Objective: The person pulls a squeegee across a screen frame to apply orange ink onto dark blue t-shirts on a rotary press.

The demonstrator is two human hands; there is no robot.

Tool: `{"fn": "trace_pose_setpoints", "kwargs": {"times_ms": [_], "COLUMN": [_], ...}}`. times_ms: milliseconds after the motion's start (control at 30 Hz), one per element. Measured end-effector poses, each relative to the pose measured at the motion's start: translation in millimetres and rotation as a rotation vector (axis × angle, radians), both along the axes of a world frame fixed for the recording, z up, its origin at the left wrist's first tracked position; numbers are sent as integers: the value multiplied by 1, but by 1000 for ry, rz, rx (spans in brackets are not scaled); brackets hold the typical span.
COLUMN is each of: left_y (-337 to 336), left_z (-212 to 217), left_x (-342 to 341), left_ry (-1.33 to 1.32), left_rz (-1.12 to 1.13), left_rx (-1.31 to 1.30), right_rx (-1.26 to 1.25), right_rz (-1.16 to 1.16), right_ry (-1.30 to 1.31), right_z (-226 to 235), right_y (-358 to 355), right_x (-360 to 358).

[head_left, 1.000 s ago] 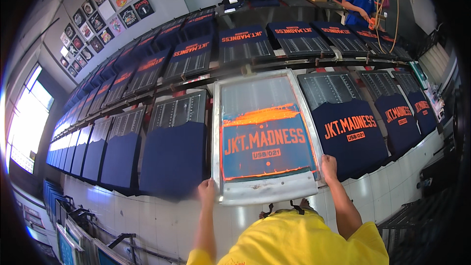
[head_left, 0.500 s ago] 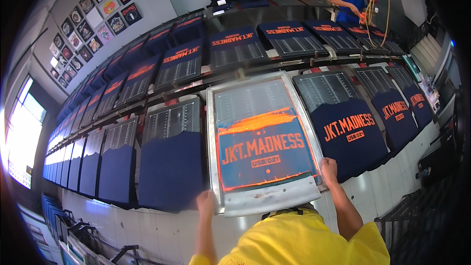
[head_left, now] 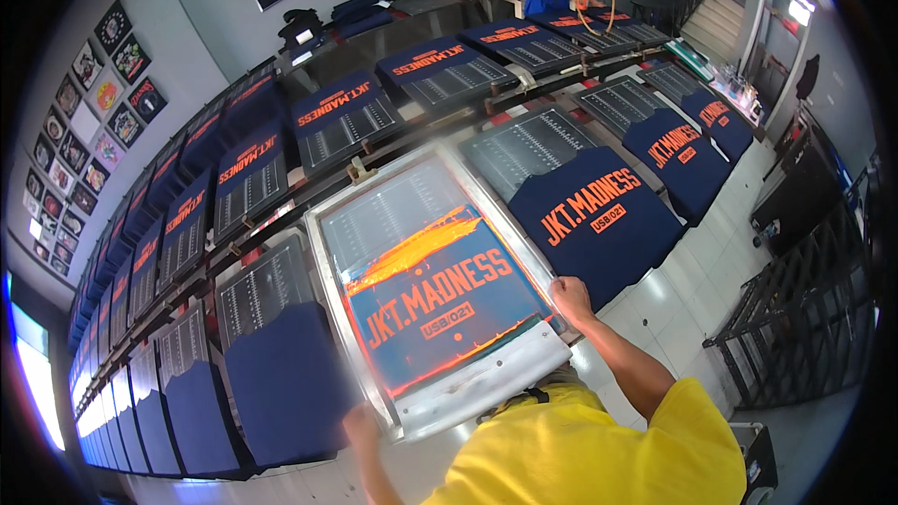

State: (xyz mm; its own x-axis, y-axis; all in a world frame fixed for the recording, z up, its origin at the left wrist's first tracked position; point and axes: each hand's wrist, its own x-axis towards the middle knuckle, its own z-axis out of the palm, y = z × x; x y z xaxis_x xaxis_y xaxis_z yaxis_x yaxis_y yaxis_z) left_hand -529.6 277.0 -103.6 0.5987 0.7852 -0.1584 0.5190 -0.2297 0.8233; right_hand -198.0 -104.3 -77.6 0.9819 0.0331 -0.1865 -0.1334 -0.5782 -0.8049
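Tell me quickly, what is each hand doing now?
Left hand: grips the left edge of the printing screen frame.
Right hand: closed on the frame's right edge.

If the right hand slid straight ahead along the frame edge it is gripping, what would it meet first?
The right hand grips the right rail of the screen frame and points up and away. Going on, it would probably just run along that rail; the printed navy shirt lies close on its right, though depth is unclear.

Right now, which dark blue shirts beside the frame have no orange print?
The blank shirt left of the printing frame; the printed shirt on its right has orange lettering.
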Motion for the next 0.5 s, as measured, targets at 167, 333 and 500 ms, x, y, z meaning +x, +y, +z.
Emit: {"fn": "trace_pose_setpoints", "kwargs": {"times_ms": [167,333,500], "left_y": [5,-6,0], "left_z": [-20,-9,-15], "left_x": [3,9,7], "left_ry": [48,15,49], "left_rz": [16,28,-84], "left_rx": [54,91,253], "right_rx": [-42,-81,-123], "right_rz": [-15,-5,5], "right_ry": [40,5,-128], "right_z": [-22,-28,-43], "right_y": [0,4,0], "right_x": [6,6,11]}}
